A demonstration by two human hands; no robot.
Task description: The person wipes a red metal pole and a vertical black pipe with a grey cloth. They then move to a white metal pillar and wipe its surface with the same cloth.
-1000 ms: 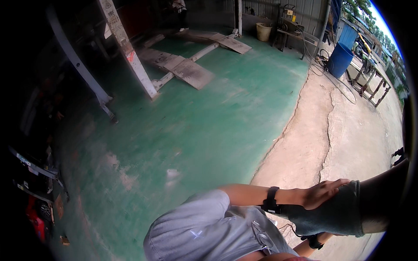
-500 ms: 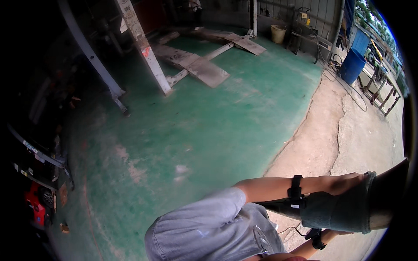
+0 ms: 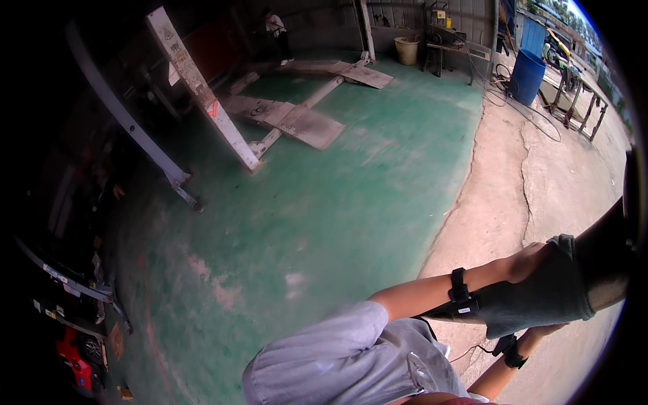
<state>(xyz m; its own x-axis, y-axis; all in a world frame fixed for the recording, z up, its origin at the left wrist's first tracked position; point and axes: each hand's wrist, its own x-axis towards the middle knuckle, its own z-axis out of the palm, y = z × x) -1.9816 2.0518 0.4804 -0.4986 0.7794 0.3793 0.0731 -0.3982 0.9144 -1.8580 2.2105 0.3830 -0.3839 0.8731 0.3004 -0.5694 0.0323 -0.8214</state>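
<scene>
A dark grey-green cloth lies wrapped over a long, dark, curved object at the lower right; I cannot tell what that object is. My left hand grips the cloth along its upper edge, its fingers partly hidden by the fabric. At the lower edge, my right hand holds the cloth from below, with only part of its fingers showing. Black bands circle both forearms, and a thin cable hangs near the right wrist.
A white lift post and low metal ramps stand on the green floor. Blue barrel, cables, metal frame and beige bucket are at the far right. A person stands at the back; a red toy-like car is at left.
The view has shifted, so both hands and the cloth sit higher in the picture. Both hands stay at the cloth. The person at the back shows more fully.
</scene>
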